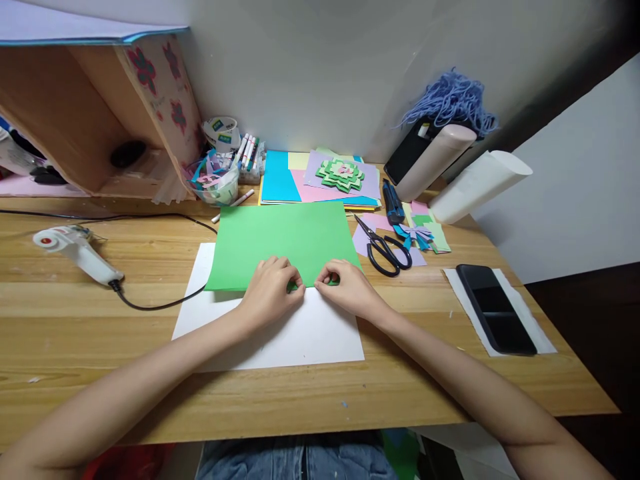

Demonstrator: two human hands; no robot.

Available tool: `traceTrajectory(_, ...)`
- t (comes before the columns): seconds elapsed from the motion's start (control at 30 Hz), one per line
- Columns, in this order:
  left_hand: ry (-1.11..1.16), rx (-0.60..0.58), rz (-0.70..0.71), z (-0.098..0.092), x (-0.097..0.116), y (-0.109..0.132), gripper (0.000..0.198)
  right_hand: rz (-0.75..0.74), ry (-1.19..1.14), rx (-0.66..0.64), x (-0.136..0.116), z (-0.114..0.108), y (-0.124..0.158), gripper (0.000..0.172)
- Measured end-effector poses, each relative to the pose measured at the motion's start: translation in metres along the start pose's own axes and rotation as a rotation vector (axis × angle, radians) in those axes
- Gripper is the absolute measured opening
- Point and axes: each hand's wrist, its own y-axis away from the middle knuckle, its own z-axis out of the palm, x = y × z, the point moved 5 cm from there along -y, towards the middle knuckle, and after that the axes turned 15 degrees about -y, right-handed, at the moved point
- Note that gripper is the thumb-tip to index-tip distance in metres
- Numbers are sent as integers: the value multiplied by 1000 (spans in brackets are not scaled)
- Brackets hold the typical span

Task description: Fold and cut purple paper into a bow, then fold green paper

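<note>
A sheet of green paper [285,233] lies in front of me, its near edge pinched between the fingers of both hands. My left hand [275,283] is closed on that edge left of its middle, and my right hand [345,287] grips it a short way to the right. Under the green paper is a white sheet [280,333], bare along its near part. Black-handled scissors [383,247] rest open just right of the green paper. Beside them are a blue and black utility knife [393,202] and a small fringed paper piece [415,236].
A white glue gun [77,252] lies at left, its black cord running under the papers. Coloured paper with a layered green paper flower [341,175] sits at the back, near a tub of scraps [215,183] and markers [247,151]. A phone [495,310] rests at right; white rolls [480,187] stand behind.
</note>
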Motion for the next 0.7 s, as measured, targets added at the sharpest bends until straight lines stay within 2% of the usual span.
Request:
traceTrajectory(0.13, 7, -112, -52, -1, -5, -7, 16, 53, -11, 19, 8, -8, -2, 8)
traceTrajectory(0.27, -20, -164, -51, -2, -9, -14, 20, 51, -41, -30, 13, -13, -4, 7)
traceTrajectory(0.37, -43, -182, -56, -3, -10, -17, 21, -36, -48, -58, 6, -11, -2, 7)
traceTrajectory(0.47, -49, -227, -74, -3, -9, -20, 21, -176, -31, -93, -6, -3, 2, 7)
traceTrajectory(0.53, -52, -258, -81, -3, -9, -22, 21, -214, 5, -109, -11, 3, 4, 7)
traceTrajectory(0.6, -55, -249, -77, -3, -10, -22, 21, -203, 38, -116, -12, 8, 3, 8)
traceTrajectory(0.7, -60, -132, 0, -6, -12, -14, 19, -172, 63, -144, -12, 12, -1, 7)
